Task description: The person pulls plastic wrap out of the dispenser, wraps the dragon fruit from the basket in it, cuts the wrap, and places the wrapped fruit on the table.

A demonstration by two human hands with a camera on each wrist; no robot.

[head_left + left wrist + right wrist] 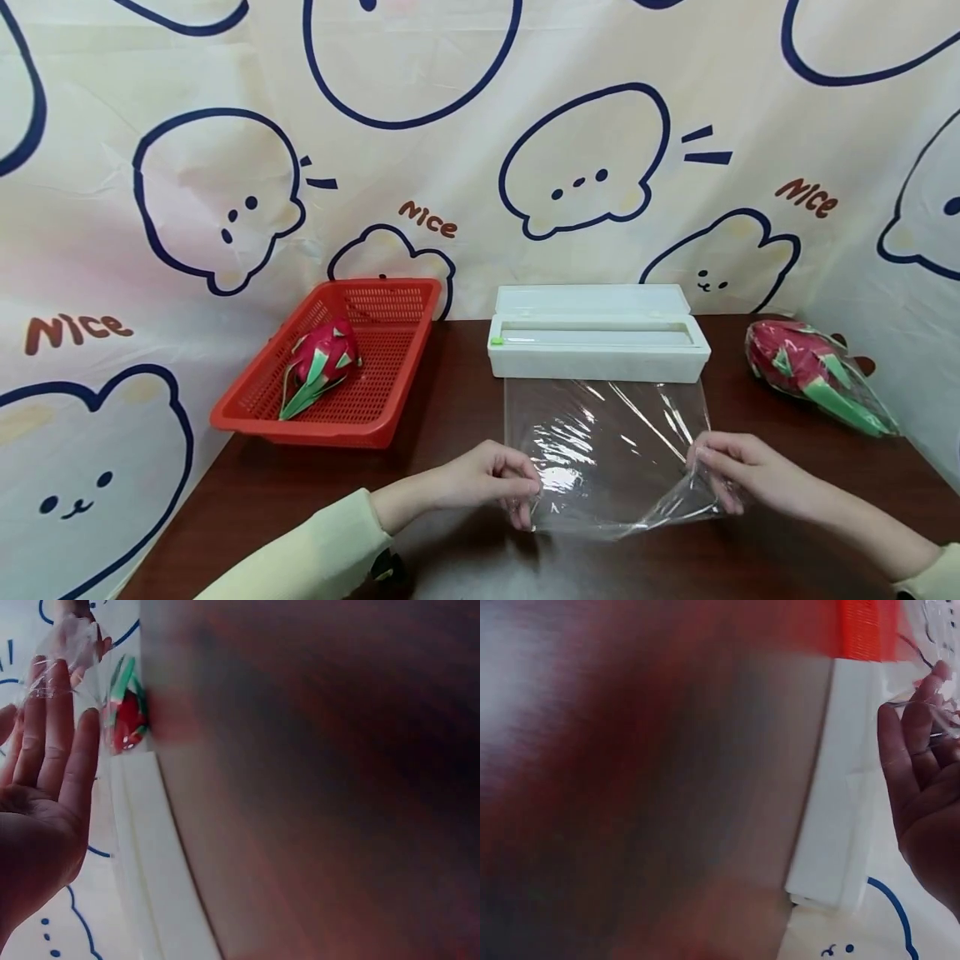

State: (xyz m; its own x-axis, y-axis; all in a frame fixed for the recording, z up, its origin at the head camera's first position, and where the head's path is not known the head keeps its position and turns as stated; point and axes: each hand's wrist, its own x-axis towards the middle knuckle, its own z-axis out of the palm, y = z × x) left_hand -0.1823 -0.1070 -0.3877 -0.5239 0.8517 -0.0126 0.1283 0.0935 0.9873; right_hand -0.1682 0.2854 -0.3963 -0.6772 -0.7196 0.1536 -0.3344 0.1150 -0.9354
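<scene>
A sheet of clear plastic wrap [600,450] stretches forward from a white wrap dispenser box [600,364] whose lid stands raised. My left hand [498,483] pinches the sheet's near left corner between thumb and fingers. At the near right corner my right hand [742,475] pinches the film, which bunches and folds there. Both wrist views show the film at the fingertips of the left hand [52,757] and the right hand [926,765].
A red plastic basket [401,400] at the back left holds a dragon fruit [326,354]. Another dragon fruit [810,367], wrapped in clear film, lies at the back right. A printed cloth [465,167] hangs behind the dark wooden table [450,550].
</scene>
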